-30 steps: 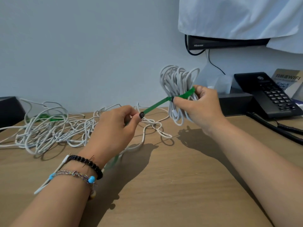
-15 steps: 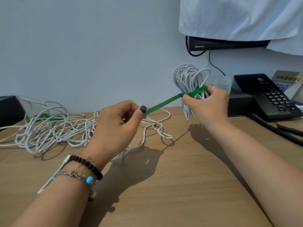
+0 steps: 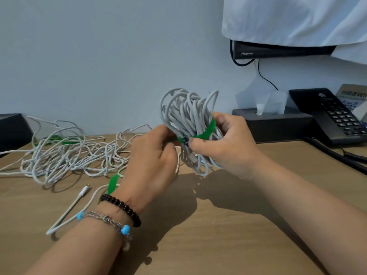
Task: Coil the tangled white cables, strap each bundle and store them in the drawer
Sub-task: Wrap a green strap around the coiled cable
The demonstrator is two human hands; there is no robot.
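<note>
White cable still in a tangle (image 3: pixel 65 155) sprawls on the tabletop (image 3: pixel 208 235) well off to the left of my hands, left there because I deal with one bundle at a time. A loose plug end (image 3: pixel 85 189) lies just left of my left wrist, and a spare green strap (image 3: pixel 113 183) sits right beside that wrist, within easy reach for the next coil. My left hand (image 3: pixel 151 165) is closed at the near side of the coiled bundle (image 3: pixel 190 124), fingers curled in; I judge it is pinching the strap's end, though the back of the hand hides the tips. The green strap (image 3: pixel 206 131) runs slantwise round the bundle's waist so the loops cannot spring apart. My right hand (image 3: pixel 224 143) clamps the bundle from the right, thumb pressed on the strap to pin it. Both hands hold the bundle raised off the tabletop. No drawer is in view.
</note>
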